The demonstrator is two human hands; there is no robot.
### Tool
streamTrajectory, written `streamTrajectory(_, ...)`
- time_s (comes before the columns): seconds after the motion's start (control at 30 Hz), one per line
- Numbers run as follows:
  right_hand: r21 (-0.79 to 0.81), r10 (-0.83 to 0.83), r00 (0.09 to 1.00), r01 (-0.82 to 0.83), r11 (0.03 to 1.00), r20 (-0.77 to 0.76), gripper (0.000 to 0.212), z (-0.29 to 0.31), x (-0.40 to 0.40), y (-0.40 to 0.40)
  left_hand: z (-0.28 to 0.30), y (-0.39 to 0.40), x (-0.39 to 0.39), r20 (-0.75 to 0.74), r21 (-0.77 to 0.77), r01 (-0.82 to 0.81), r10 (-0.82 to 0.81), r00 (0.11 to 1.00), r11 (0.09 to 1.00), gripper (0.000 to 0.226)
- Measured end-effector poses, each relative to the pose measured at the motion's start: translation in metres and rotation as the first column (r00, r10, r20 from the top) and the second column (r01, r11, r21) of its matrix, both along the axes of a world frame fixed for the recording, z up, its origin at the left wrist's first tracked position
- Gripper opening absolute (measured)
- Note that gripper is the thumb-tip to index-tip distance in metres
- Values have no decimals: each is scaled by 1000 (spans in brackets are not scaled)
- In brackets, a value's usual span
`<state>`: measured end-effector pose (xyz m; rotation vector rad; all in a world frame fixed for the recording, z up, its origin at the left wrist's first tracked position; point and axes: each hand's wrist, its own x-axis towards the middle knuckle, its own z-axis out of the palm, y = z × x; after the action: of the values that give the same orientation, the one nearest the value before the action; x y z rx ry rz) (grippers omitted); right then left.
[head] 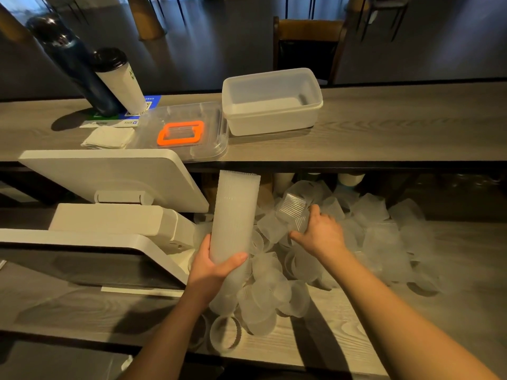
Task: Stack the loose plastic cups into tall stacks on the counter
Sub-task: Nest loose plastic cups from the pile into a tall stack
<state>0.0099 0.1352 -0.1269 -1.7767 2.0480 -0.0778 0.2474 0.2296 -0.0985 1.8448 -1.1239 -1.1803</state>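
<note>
A tall stack of frosted plastic cups (234,215) stands tilted over the lower counter. My left hand (212,266) grips its lower end, thumb across the front. My right hand (318,234) reaches into the pile of loose cups (277,292) and grips a single ribbed clear cup (293,211) lying on its side, just right of the stack. Several loose cups spread over the counter from the stack rightward to about (397,242), and a few lie near the front edge (225,335).
A white point-of-sale terminal (109,187) stands at the left, close to the stack. On the upper shelf sit an empty white tub (271,102), a clear lid with an orange handle (181,133), folded napkins (108,137), a dark flask (71,61) and a lidded tumbler (118,78).
</note>
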Motion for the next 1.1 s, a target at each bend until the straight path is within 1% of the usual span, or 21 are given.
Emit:
streamTrajectory(0.07,8,-46,988,45,999,145,80,6,-2,4,0,1,0,-5,-11,-6,6,1000,1000,96)
streamTrajectory(0.13,-5,-75,945,81,997,319,74,14,-7,8,0,3,1,-14,-23,-16,15,1000,1000,95)
streamTrajectory(0.2,-41,-91,870,126,991,485,77,22,-11,12,0,4,1,-12,-34,-11,11,1000,999,96)
streamTrajectory(0.27,-61,-110,773,189,980,625,87,29,-15,15,1,6,0,-9,-35,-6,6,1000,999,97)
streamTrajectory(0.3,-54,-131,715,229,972,687,88,32,-16,17,1,7,-1,-6,-33,-4,4,1000,999,98)
streamTrajectory(0.33,-49,-148,658,270,962,738,85,36,-17,18,2,8,-2,0,-31,1,-1,1000,1000,98)
streamTrajectory(0.4,-62,-149,557,341,938,817,69,42,-19,21,3,10,-3,13,-27,17,-16,1000,999,100)
streamTrajectory(0.47,-81,-116,461,386,919,880,53,48,-20,24,3,12,-5,23,-22,34,-34,999,999,102)
streamTrajectory(0.53,-66,-88,347,407,911,934,45,55,-22,26,3,13,-5,46,-18,54,-54,998,998,103)
streamTrajectory(0.6,0,-92,206,407,914,974,46,64,-23,26,3,14,-5,86,-15,85,-83,993,996,102)
streamTrajectory(0.63,38,-100,135,402,915,986,50,70,-23,25,4,15,-6,108,-17,100,-97,989,995,100)
streamTrajectory(0.67,55,-96,84,402,914,992,55,75,-24,23,5,15,-6,129,-23,111,-107,986,994,97)
streamTrajectory(0.7,50,-80,59,403,914,995,59,80,-24,22,5,16,-6,147,-31,118,-112,983,993,94)
streamTrajectory(0.73,26,-56,63,401,916,996,60,83,-25,21,5,17,-6,162,-41,123,-115,980,992,90)
streamTrajectory(0.8,-41,-2,116,370,928,993,60,89,-22,21,6,17,-5,196,-44,136,-125,973,990,88)
streamTrajectory(0.9,-137,68,259,260,956,964,57,89,-17,20,9,17,-3,269,-24,182,-169,948,983,94)
streamTrajectory(1.03,-260,174,429,150,954,886,63,97,-20,18,11,17,-3,325,-22,238,-218,920,971,96)
streamTrajectory(1.1,-305,229,497,76,949,837,53,104,-22,17,12,18,-4,333,-31,255,-231,914,966,94)
